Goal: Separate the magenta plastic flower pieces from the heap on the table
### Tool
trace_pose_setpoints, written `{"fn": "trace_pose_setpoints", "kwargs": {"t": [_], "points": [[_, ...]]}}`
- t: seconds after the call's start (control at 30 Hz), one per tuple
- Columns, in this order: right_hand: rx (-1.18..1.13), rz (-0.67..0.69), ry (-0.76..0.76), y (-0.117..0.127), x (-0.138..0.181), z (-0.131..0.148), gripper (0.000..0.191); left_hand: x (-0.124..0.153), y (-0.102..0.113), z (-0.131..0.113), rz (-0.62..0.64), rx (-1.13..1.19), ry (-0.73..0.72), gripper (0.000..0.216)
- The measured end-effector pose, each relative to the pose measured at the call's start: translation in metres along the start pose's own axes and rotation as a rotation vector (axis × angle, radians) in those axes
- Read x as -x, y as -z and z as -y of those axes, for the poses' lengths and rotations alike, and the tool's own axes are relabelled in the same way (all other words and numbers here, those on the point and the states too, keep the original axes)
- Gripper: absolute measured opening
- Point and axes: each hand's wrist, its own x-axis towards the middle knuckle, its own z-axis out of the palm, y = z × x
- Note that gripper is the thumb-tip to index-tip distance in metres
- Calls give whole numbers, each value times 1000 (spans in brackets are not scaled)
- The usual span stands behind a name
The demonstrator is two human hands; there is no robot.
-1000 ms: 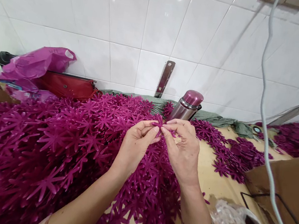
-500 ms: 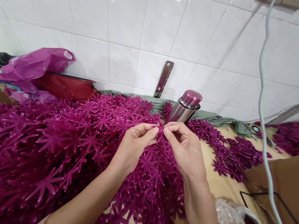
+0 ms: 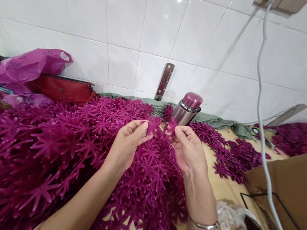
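Note:
My left hand point(image 3: 126, 143) pinches a flat magenta flower-shaped piece point(image 3: 154, 124) by one petal, between thumb and forefinger. A second flower-shaped piece point(image 3: 171, 125) is pinched in my right hand point(image 3: 190, 151), which has two bangles at the wrist. A small gap separates the two pieces. Both hands hover over a large heap of similar magenta flower pieces point(image 3: 79, 146) that spreads across the left and middle of the table. Just behind my right hand stands a steel thermos point(image 3: 185, 112) with a purple lid.
More magenta pieces point(image 3: 240, 155) lie on the tan tabletop point(image 3: 205, 169) at right. A cardboard box point(image 3: 290, 181) and a hanging white cable point(image 3: 260, 92) are on that side. A red bag point(image 3: 62, 90) and a purple plastic bag point(image 3: 30, 68) sit back left against the tiled wall point(image 3: 127, 19).
My hands have drawn apart, and what was pinched between them now shows as two separate flower pieces, one in each hand. The view has shifted slightly right.

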Motion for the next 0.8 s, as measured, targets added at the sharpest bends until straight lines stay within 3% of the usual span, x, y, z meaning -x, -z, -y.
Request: {"fn": "trace_pose_setpoints", "kwargs": {"t": [0.2,0.33,0.53,0.8], "points": [[-103,10,-145,3,-7,-7,27,-9,6,-1,-92,76,-53,22],[-129,41,-260,-3,-7,-11,37,-10,5,-2,-129,109,-38,16],[25,69,-83,-10,-1,-14,34,-9,5,-3,-86,108,-23,18],[285,162,5,-3,2,-5,23,-8,7,-1,-44,73,-36,29]]}}
